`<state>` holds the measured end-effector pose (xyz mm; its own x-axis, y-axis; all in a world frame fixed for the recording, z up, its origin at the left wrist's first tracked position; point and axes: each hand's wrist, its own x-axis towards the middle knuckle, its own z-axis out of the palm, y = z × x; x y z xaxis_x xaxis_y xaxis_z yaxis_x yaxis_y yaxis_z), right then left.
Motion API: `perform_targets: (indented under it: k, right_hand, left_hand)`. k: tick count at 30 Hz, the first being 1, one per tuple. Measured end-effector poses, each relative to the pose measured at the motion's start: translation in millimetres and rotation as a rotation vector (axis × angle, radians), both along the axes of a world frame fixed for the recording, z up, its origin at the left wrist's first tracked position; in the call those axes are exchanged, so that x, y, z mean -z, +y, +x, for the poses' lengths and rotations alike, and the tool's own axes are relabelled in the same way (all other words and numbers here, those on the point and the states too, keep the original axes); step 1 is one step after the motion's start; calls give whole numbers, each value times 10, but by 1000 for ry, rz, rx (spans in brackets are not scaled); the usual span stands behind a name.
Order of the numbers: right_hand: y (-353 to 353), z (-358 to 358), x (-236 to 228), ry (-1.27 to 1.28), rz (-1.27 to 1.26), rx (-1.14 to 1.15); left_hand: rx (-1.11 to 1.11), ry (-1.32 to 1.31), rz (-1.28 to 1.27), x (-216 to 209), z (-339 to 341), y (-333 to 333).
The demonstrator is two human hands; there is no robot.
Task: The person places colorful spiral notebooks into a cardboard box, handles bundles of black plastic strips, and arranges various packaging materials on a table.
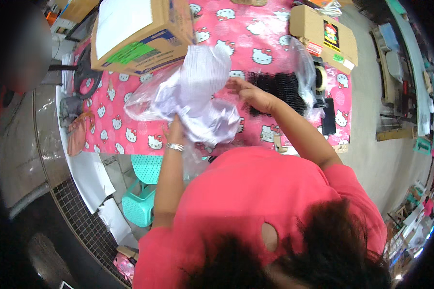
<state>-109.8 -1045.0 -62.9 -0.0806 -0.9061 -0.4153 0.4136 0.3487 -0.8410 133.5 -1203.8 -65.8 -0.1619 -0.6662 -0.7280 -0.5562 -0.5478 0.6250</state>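
A bundle of white striped cloth (205, 72), crumpled in its lower part, lies partly over a clear plastic bag (144, 98) on the pink table. My left hand (176, 126) reaches in at the near edge of the cloth, against the bag; folds cover most of its fingers, so its grip is hidden. A silver bracelet (175, 146) circles that wrist. Just right of the cloth is my right hand (256, 98), its fingers apart and stretched toward the fabric, holding nothing visible. Beneath and beyond this hand lies a black bristly mat of material (279, 86).
A large cardboard box (164, 53) stands at the far left, near a black ring-shaped object (86, 74). An open carton (320, 36), a tape roll (320, 78) and a black phone (328, 117) are on the right. Turquoise stools (140, 204) stand below the near edge.
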Motion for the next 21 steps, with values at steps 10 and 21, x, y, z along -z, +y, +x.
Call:
perform_targets:
  k: [10, 21]
  right_hand:
    - [-221, 229, 46, 584, 168, 317]
    - [-590, 891, -648, 168, -25, 64]
  left_hand:
    - [313, 280, 190, 308, 358, 267]
    - [454, 352, -199, 166, 692, -346]
